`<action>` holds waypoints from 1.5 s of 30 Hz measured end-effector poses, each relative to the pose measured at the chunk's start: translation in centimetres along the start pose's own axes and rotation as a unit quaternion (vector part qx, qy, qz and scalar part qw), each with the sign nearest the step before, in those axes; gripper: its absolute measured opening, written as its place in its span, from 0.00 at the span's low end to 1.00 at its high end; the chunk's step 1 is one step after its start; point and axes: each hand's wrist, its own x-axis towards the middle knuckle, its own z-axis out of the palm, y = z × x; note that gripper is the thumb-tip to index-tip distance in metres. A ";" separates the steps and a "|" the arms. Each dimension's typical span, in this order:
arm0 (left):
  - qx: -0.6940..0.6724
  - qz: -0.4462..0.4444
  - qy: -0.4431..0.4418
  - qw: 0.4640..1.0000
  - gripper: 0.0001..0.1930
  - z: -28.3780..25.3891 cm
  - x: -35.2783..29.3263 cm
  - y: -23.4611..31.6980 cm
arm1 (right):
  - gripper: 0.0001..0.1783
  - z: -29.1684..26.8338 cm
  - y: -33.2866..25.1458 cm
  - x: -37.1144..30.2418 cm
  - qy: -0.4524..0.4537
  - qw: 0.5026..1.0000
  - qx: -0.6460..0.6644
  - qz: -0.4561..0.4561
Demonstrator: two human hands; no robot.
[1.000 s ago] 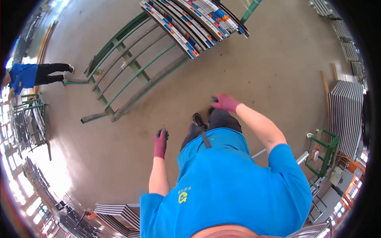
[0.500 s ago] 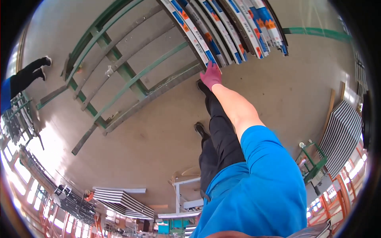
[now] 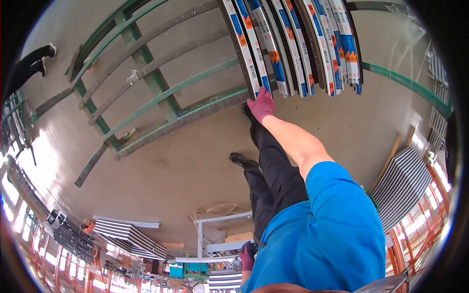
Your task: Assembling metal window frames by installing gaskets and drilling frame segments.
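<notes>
A row of long, narrow panels [image 3: 288,49] stands packed side by side at the top, with white, blue and orange labels along their edges. At the near end of the leftmost panel [image 3: 247,53] is my right hand [image 3: 262,104], in a maroon glove, with its fingers closed around the end. Low in the view, beside my hip, hangs my left hand [image 3: 248,254] in a maroon and dark glove. It is small there, and its fingers are too unclear to show whether they are curled. No object can be made out in it.
A green metal frame with grey slats [image 3: 161,93] extends left from the panels, low above the floor. Stacks of striped profiles stand at right [image 3: 403,185] and lower left [image 3: 129,238]. A white frame [image 3: 200,237] is behind me. Another person's legs [image 3: 31,68] show at far left.
The panels and my right hand sit slightly farther right and lower in the view. My left hand has come into sight by my hip. One of my feet has shifted left.
</notes>
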 end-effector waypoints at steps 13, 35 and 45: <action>0.138 0.286 0.038 0.947 0.19 2.2 -2.8 0.2 | 0.34 -1.0 -7.6 1.9 -0.127 0.989 0.077 0.018; -0.253 0.286 -0.087 0.920 0.19 8.3 -4.2 11.0 | 0.14 -44.1 -16.6 -27.3 -0.618 0.527 0.581 -0.054; -0.379 0.387 -0.109 0.834 0.19 13.3 -5.0 10.4 | 0.23 -43.0 -5.0 -34.0 -0.303 0.555 0.071 -0.771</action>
